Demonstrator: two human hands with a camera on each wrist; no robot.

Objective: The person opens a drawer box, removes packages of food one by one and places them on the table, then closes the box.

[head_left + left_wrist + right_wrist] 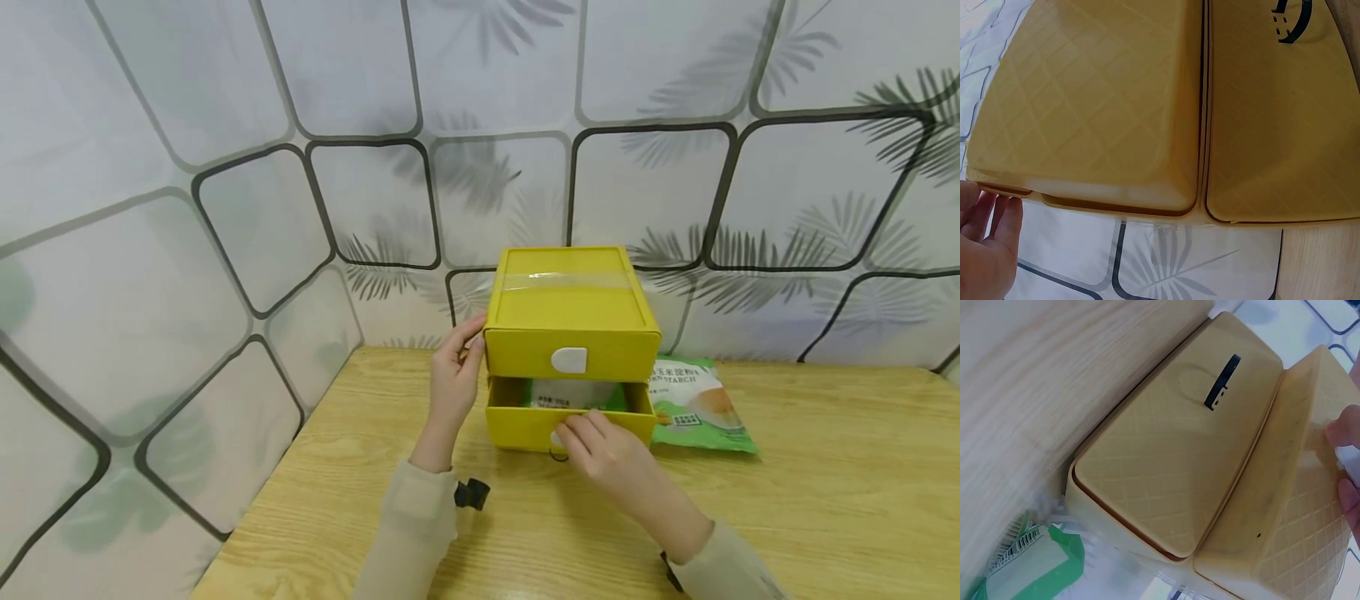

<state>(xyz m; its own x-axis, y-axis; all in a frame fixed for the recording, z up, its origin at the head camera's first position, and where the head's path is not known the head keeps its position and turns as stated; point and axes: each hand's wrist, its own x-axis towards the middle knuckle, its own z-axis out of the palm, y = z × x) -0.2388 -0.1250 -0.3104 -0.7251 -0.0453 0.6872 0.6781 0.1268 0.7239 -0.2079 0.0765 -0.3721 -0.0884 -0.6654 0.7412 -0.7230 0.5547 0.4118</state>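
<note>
A yellow drawer box (570, 292) stands against the patterned backdrop. Its middle drawer (517, 427) is pulled out, showing a white and green packet (576, 393) inside. My right hand (611, 458) pinches this drawer's white handle (556, 437); the right wrist view has thumb and fingers on the drawer front (1307, 531). Fairly straight fingers of my left hand (456, 375) press the box's left side near the top; in the left wrist view they touch the frame edge. Below the pulled-out drawer is a closed bottom drawer (1166, 444) with a black loop handle (1225, 378).
A green and white corn starch packet (697, 412) lies on the wooden table (840, 500), right of the box. The closed top drawer has a white handle (570, 360). Clear tape (566, 281) crosses the box top. The patterned backdrop (502, 200) rises behind and at left.
</note>
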